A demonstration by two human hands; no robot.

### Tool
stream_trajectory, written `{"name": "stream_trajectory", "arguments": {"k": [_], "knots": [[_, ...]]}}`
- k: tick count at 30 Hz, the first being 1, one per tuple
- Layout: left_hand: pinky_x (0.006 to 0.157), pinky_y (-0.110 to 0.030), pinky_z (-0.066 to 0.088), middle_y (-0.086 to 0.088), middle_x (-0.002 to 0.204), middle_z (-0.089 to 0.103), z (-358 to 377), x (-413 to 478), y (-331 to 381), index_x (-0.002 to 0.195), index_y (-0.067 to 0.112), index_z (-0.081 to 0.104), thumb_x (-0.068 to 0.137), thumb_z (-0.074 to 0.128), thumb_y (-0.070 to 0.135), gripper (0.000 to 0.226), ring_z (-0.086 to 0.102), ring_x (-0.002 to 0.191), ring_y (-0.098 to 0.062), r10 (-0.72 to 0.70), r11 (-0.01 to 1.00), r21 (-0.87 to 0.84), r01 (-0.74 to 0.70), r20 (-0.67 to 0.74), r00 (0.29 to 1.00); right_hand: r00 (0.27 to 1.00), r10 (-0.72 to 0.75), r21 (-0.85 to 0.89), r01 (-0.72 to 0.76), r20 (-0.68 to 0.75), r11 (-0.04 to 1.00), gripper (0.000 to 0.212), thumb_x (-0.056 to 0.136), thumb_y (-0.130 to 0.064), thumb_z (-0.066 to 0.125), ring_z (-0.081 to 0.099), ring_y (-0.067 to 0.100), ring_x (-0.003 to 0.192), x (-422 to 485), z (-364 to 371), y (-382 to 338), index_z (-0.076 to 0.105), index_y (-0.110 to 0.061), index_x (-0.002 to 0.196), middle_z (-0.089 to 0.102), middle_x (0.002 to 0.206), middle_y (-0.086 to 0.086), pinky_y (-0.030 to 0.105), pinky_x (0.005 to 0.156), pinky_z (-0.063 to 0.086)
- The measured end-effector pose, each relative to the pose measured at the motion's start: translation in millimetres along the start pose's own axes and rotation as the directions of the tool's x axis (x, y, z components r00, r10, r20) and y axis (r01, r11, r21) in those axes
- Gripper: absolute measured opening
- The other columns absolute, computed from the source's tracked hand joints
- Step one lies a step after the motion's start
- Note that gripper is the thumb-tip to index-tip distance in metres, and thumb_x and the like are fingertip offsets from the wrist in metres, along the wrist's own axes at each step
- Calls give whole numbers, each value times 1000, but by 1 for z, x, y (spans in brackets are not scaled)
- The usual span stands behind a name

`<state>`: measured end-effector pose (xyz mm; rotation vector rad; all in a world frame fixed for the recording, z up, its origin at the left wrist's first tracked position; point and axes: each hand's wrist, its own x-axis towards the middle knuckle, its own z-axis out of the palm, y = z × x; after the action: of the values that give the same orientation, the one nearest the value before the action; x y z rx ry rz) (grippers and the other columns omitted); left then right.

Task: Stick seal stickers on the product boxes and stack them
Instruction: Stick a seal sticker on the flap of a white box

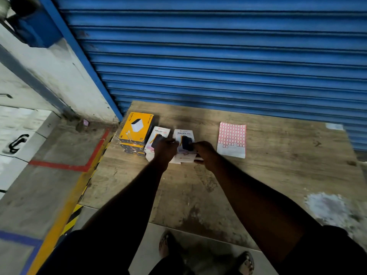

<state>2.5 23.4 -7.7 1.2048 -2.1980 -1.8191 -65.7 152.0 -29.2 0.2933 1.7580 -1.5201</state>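
Observation:
Two white product boxes lie side by side on a wooden table [258, 175]: the left white box [161, 132] and the right white box [184, 133], each with a dark device pictured. My left hand [165, 150] rests over the near part of the left box, its fingers curled toward the right one. My right hand [205, 153] grips the near right corner of the right white box. A sticker sheet [232, 138] with red-bordered labels lies flat to the right of the hands. Whether a sticker is pinched in either hand is hidden.
A stack of yellow product boxes [137, 130] stands at the table's far left corner. A blue roller shutter [218, 56] closes off the far side. The floor to the left carries red tape [65, 166] and yellow-black hazard stripes. My sandalled feet show below the near table edge.

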Motion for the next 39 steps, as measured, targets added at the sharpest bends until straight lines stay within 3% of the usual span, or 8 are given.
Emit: {"name": "stream_trajectory", "arguments": {"k": [3,6,9,13,17,21,31,39], "knots": [[60,-30,43,-3,60,57,10,-3,4,69,17,63,88,69,11,21,53,61,-20,-26,995,-97,29,27,999,995,-45,111,34,91,993,24,87,-21,70,66,28,95,-3,-20,2,66,-13,109,69,107,12,38,78,55],[63,-28,52,-6,81,66,26,-2,7,91,16,69,87,73,19,6,63,78,-20,-41,980,-189,62,111,993,988,-82,227,51,132,973,25,89,-22,70,69,23,84,-3,-45,2,68,-12,111,71,99,10,36,73,58],[58,-21,54,-8,99,68,46,-7,15,117,11,64,88,74,25,33,66,83,-16,-42,968,-240,78,151,988,990,-108,247,84,86,965,39,87,-20,72,68,23,80,-2,-68,-4,65,-1,121,70,103,15,40,81,56],[49,-18,48,-10,102,71,81,-7,24,122,11,61,87,75,28,41,64,73,-15,-18,954,-289,76,198,980,983,-183,223,172,29,959,31,87,-19,71,67,23,78,2,-104,-10,68,-1,112,71,99,14,36,77,55],[65,-26,53,-9,104,73,116,1,23,121,12,60,90,72,27,36,69,83,-19,11,933,-347,91,281,960,962,-271,187,271,-26,944,47,85,-23,75,69,24,82,16,-138,-9,61,4,121,72,99,14,39,83,55],[65,-25,54,-5,100,74,149,21,13,113,14,61,91,70,25,26,73,82,-16,146,918,-397,-11,313,939,896,-430,112,441,-112,890,34,84,-28,76,68,25,79,46,-165,2,61,-6,105,69,90,14,30,64,54],[49,-17,48,-11,104,74,215,77,-41,121,13,56,89,71,37,43,74,81,-17,404,869,-397,-295,227,886,694,-665,-8,690,-275,724,24,89,-32,70,67,21,74,112,-188,57,64,-15,73,68,77,7,35,70,51],[49,-16,49,-9,102,76,213,65,-58,121,12,58,91,70,34,39,73,74,-12,467,825,-428,-368,150,872,584,-774,-80,783,-246,617,28,89,-37,69,71,22,82,112,-187,70,72,-10,87,76,90,10,40,77,55]]}}
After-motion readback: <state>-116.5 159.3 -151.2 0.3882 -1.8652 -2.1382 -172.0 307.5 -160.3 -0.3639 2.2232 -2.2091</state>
